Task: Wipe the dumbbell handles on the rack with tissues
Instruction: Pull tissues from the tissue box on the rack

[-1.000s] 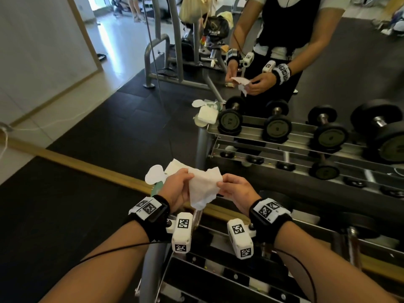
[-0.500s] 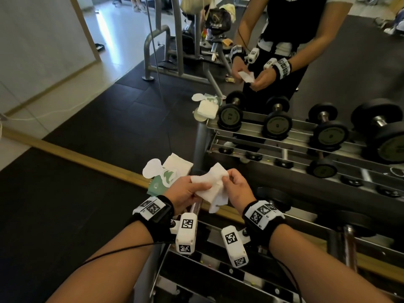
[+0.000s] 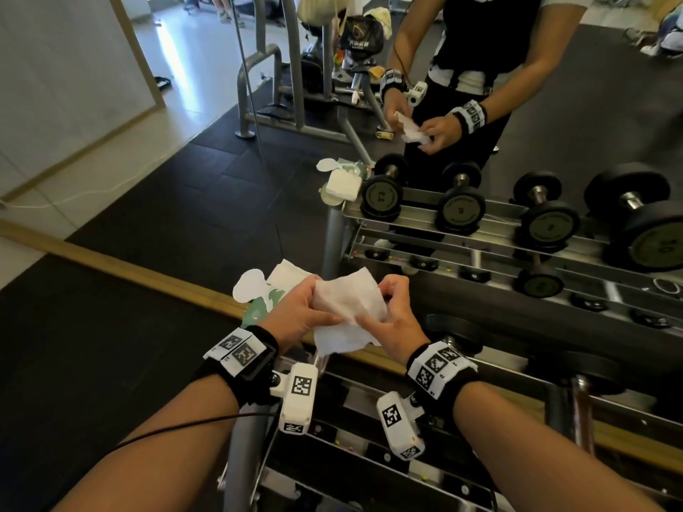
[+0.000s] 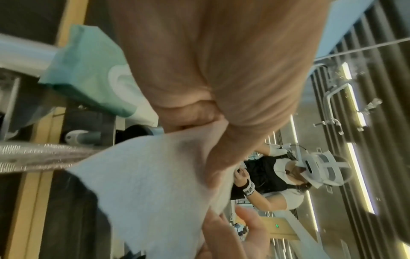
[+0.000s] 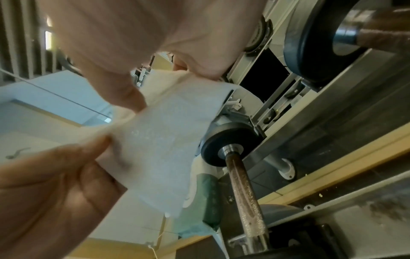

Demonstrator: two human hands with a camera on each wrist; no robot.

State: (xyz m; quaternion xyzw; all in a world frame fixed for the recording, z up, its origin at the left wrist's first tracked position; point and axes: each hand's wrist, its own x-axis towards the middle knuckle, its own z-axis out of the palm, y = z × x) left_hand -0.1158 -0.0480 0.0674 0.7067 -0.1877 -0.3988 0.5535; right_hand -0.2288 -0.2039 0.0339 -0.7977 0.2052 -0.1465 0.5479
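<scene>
Both of my hands hold one white tissue (image 3: 347, 308) in front of me, above the near end of the dumbbell rack (image 3: 332, 448). My left hand (image 3: 295, 312) pinches its left edge and my right hand (image 3: 391, 319) pinches its right side with thumb and curled fingers. In the left wrist view the tissue (image 4: 155, 184) hangs over a knurled dumbbell handle (image 4: 33, 154). Seen from the right wrist, the tissue (image 5: 159, 136) is beside a rusty-looking dumbbell handle (image 5: 244, 192) on the rack. Neither hand touches a dumbbell.
A green tissue pack (image 3: 258, 308) with its white flap open sits on the rack's left end, just behind my left hand. A floor mirror ahead reflects the rack, several dumbbells (image 3: 458, 208) and me. Black rubber flooring lies to the left.
Half a second ago the tissue was bunched narrow between my hands. Now it is spread wider and flatter, and my hands have drawn slightly apart.
</scene>
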